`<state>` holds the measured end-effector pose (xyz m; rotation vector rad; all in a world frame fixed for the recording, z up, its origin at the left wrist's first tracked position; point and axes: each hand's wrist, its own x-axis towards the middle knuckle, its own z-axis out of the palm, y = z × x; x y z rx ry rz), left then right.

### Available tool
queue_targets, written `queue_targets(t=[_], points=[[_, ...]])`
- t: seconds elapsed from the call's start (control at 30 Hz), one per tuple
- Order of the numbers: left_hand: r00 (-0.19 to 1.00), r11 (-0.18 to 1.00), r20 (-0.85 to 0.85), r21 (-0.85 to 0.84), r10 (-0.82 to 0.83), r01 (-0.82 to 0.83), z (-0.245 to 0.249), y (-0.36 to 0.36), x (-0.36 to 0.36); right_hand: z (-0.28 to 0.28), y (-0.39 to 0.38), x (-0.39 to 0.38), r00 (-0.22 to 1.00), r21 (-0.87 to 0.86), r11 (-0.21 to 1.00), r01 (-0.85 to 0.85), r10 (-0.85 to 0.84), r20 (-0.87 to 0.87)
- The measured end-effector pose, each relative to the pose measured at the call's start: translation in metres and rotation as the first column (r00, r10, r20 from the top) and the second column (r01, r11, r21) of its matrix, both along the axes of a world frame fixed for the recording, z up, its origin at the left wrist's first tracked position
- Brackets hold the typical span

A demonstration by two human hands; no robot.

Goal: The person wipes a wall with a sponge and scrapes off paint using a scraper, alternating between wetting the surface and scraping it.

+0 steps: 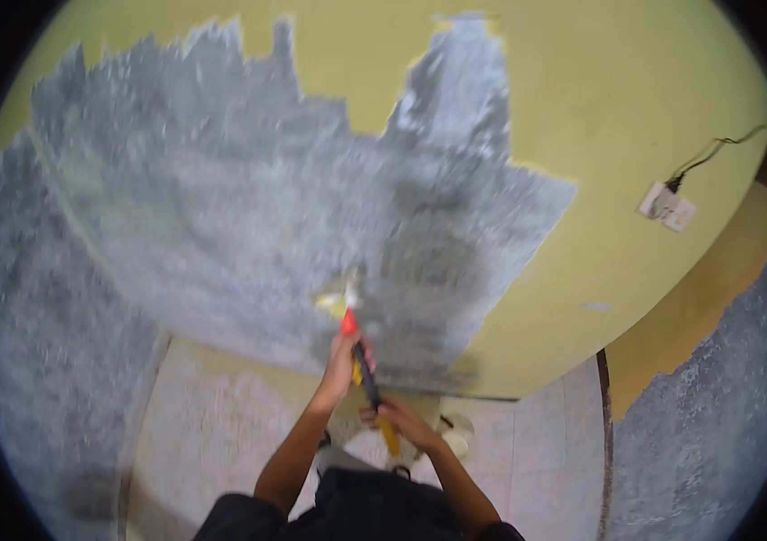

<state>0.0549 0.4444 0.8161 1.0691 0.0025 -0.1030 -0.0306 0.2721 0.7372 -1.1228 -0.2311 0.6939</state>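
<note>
A long-handled scraper (366,380) with a red, black and yellow handle slants up towards the wall. My left hand (342,362) is closed round its upper handle, just below the red part. Lower down, near the yellow end, my right hand (404,422) grips the same handle. The tool's head is blurred and lies at the grey, stripped part of the wall (248,216), with a pale yellowish patch beside it. Ragged edges divide the grey area from the yellow paint (609,99).
A white socket (668,207) with a black plug and cable is on the yellow wall at right. More grey wall (717,424) stands at far right and far left. Pale floor tiles (546,451) lie below, with a whitish round object (454,444) near my right hand.
</note>
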Motion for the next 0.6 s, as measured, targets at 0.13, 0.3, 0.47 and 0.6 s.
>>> queue_targets(t=[0.13, 0.3, 0.47, 0.6], points=[[0.992, 0.999, 0.125, 0.049, -0.009, 0.003, 0.043, -0.016, -0.004, 0.064, 0.016, -0.006, 0.994, -0.002, 0.995, 0.104, -0.104, 0.014], [0.984, 0.994, 0.177, 0.106, 0.015, -0.034, 0.031, -0.026, -0.007, 0.066, 0.005, -0.015, 0.983, -0.047, 0.989, 0.139, -0.144, -0.115], [0.988, 0.972, 0.145, 0.234, -0.055, 0.02, 0.016, -0.023, -0.009, 0.077, -0.002, -0.022, 0.951, -0.104, 0.968, 0.229, -0.246, -0.19], [0.973, 0.964, -0.007, 0.138, -0.23, 0.228, -0.022, -0.005, -0.018, 0.042, -0.02, -0.004, 0.869, -0.393, 0.798, 0.457, -0.307, 0.388]])
